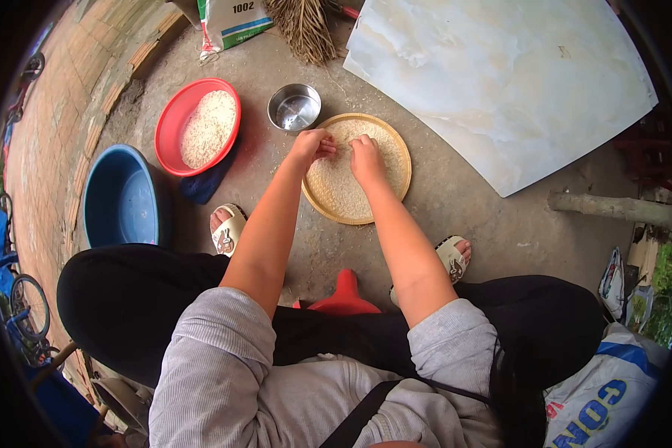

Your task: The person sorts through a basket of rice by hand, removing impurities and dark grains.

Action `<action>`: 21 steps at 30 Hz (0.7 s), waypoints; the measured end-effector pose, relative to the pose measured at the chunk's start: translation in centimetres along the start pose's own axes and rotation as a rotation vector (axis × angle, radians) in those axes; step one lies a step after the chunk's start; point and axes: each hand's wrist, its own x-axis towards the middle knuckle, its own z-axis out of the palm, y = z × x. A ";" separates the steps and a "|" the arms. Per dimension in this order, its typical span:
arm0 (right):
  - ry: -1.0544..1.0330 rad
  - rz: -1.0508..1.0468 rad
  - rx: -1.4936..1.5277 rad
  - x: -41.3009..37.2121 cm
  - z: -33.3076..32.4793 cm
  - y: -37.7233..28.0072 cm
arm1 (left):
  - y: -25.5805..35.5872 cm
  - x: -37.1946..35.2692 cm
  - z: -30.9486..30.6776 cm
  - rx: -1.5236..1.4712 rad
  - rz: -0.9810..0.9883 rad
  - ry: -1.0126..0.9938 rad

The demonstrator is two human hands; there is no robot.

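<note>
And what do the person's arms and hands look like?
The left sleeve and right sleeve are light grey, finely ribbed cloth, ending in thick, bunched edges. Past them, the forearms are bare, with no watch or bracelet showing. The left hand and right hand wear no gloves.

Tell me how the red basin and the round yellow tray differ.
The red basin has higher walls; the yellow tray is shallow, with a low rim. The basin's grains heap toward one side, leaving red interior showing; the tray's grains spread over most of its floor. The left hand and right hand are over the tray, neither at the basin. Both are round and hold pale grains.
</note>
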 end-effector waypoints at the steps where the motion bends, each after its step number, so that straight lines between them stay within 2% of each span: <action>1: -0.001 -0.002 0.002 0.1 0.1 0.1 | 0.1 -0.1 0.0 0.043 0.026 0.005; 4: -0.088 0.077 -0.069 0.4 0.0 0.6 | 0.0 0.1 -0.3 0.062 0.039 0.050; 7: 0.014 0.084 0.093 0.5 0.6 1.4 | -0.5 0.6 -0.8 0.046 0.062 0.083; 9: 0.198 0.184 0.348 0.8 1.2 1.8 | -0.7 0.8 -0.8 0.056 0.078 0.088; 10: 0.196 0.184 0.345 0.9 1.1 2.0 | -0.7 0.8 -0.7 0.072 0.094 0.093; 12: 0.142 0.458 0.491 1.0 1.1 2.8 | -0.9 0.8 -0.2 0.094 0.125 0.091; 14: 0.173 0.532 0.566 1.3 1.3 3.8 | -1.0 0.9 0.3 0.118 0.158 0.090; 16: 0.204 0.606 0.643 1.3 1.0 4.4 | -1.3 1.4 0.6 0.423 0.269 0.140; 17: 0.203 0.643 0.651 1.2 0.8 4.7 | -1.5 1.6 0.6 0.424 0.268 0.138; 19: 0.205 0.681 0.658 0.9 0.7 5.1 | -1.3 0.9 1.5 0.846 0.410 0.224; 21: 0.132 0.718 0.773 0.8 0.3 4.8 | -1.4 0.3 2.3 0.853 0.407 0.214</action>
